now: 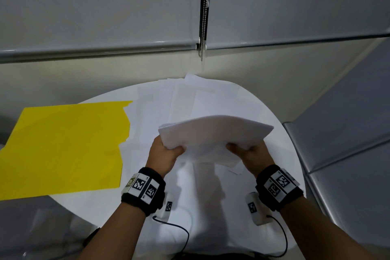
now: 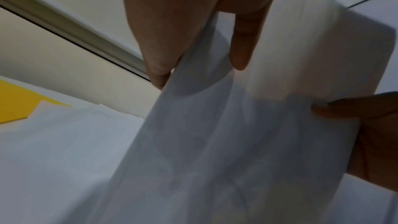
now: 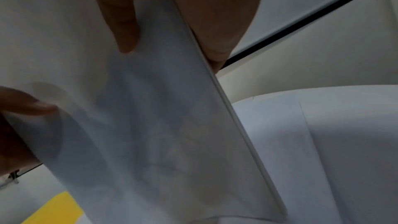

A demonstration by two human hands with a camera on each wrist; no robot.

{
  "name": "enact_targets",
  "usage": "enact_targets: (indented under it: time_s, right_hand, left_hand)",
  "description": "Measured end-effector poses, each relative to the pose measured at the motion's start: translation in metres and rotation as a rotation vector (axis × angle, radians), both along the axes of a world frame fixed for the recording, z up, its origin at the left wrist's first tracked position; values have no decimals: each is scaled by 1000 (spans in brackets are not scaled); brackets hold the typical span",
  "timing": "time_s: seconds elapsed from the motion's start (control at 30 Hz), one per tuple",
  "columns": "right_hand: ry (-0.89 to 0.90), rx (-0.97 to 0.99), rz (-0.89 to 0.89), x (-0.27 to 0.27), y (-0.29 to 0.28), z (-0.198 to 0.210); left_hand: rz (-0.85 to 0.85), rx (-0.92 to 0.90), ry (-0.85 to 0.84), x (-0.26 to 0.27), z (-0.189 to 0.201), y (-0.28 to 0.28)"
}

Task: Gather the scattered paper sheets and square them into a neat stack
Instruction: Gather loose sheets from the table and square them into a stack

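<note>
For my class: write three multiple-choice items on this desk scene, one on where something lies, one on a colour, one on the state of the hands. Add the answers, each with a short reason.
1. Where does the folder lie?
A. On the table's left side, past its edge
B. Under the held sheets
C. At the table's right rim

2. What colour is that folder?
A. Blue
B. Yellow
C. Red

3. How is the bundle of white sheets held?
A. Flat on the table, untouched
B. By one hand alone
C. Lifted, gripped by the left hand and the right hand

Answers: 1 A, it overhangs the round white table on the left; 2 B, plainly yellow; 3 C, a thumb presses each near corner.
</note>
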State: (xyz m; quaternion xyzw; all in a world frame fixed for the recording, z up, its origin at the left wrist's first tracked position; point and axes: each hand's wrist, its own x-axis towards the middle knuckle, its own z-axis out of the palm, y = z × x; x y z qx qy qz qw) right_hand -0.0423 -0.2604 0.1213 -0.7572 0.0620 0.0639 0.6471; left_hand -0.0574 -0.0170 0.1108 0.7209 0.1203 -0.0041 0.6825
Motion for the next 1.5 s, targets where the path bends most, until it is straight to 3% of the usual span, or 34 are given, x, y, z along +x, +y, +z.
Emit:
enact_targets:
  time_s: [0.33,0.5,0.67,1.0,1.3,1.5]
  right_hand:
    - [-50,63,-45,-2,0,10]
    - [-160,66,14,6,-4,35]
    - [-156,76,87,3,-5,32]
    - [-150,89,82,8,-6,35]
    - [99,63,37,12,7,-18]
    - [72,35,26,19,8,-13]
  left_hand:
    - [-81,17,-48,-1,21,6]
    - [-95,37,-145,6,45,12]
    - [-166,50,-190,5,46,16]
    - [-191,8,-105,11,39,19]
    - [-161,-50,136,13,-13,16]
    - [-72,-21,109,18,-15,14]
